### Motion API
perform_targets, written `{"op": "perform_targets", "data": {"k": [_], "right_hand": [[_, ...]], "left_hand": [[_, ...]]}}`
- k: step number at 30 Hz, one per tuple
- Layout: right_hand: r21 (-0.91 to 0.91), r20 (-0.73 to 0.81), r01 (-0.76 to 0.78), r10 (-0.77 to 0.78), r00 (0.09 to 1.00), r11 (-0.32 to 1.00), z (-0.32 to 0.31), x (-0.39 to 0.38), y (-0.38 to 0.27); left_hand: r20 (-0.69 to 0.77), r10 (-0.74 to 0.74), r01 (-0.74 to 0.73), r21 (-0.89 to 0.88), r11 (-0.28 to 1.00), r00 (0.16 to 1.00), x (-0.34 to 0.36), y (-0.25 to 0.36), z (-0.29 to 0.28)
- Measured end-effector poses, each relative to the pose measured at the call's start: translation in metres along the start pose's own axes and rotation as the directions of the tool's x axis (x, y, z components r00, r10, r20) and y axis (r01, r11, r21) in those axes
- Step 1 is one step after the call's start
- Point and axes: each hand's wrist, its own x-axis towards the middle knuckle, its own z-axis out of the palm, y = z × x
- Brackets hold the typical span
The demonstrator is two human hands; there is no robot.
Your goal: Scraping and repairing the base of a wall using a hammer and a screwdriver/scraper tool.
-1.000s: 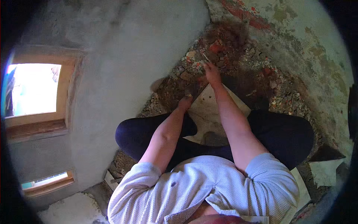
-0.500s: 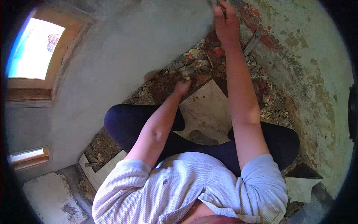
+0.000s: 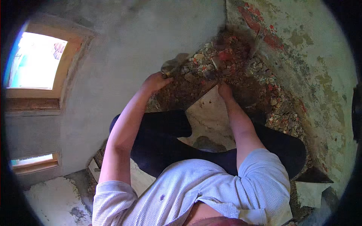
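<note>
Person's sitting on the floor in a corner, legs spread around a pale slab [image 3: 209, 120] lying flat between them. Left hand [image 3: 155, 81] is closed around a grey chunk of rubble [image 3: 174, 63], holding it up right at the near edge of the rubble pile [image 3: 241, 71], beside the smooth grey wall [image 3: 124, 56]. Right hand [image 3: 225, 90] is pressed down at the far edge of the slab where it meets the dirt and broken brick; can't tell if it's gripping anything, the fingers are buried in shadow. Red brick bits are scattered through the pile up to the peeling wall [image 3: 301, 49]. Bright window [image 3: 36, 62] off to the left.
</note>
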Motion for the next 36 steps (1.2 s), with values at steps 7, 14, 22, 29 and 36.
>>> {"op": "perform_targets", "data": {"k": [7,14,22,29,36], "right_hand": [[0.252,-0.103,0.128,-0.105,0.989,0.959,-0.049,0.033,-0.069],[0.311,-0.195,0.202,-0.146,0.970,0.929,-0.032,0.014,-0.046],[-0.025,0.097,-0.246,0.247,0.964,0.969,-0.013,-0.018,-0.018],[0.305,-0.146,0.183,-0.144,0.979,0.935,-0.047,0.020,-0.069],[0.131,-0.007,-0.074,0.075,0.997,0.989,-0.006,-0.023,-0.002]], "left_hand": [[-0.072,0.001,-0.005,-0.053,0.999,0.997,-0.009,-0.022,0.049],[0.021,0.134,-0.135,0.256,0.957,0.991,0.022,0.027,0.069],[0.101,0.035,-0.060,0.263,0.963,0.994,0.023,0.013,0.074],[0.168,0.024,-0.063,0.232,0.971,0.985,0.031,0.010,0.078],[0.086,0.061,-0.084,0.298,0.951,0.994,0.033,0.009,0.090]]}}
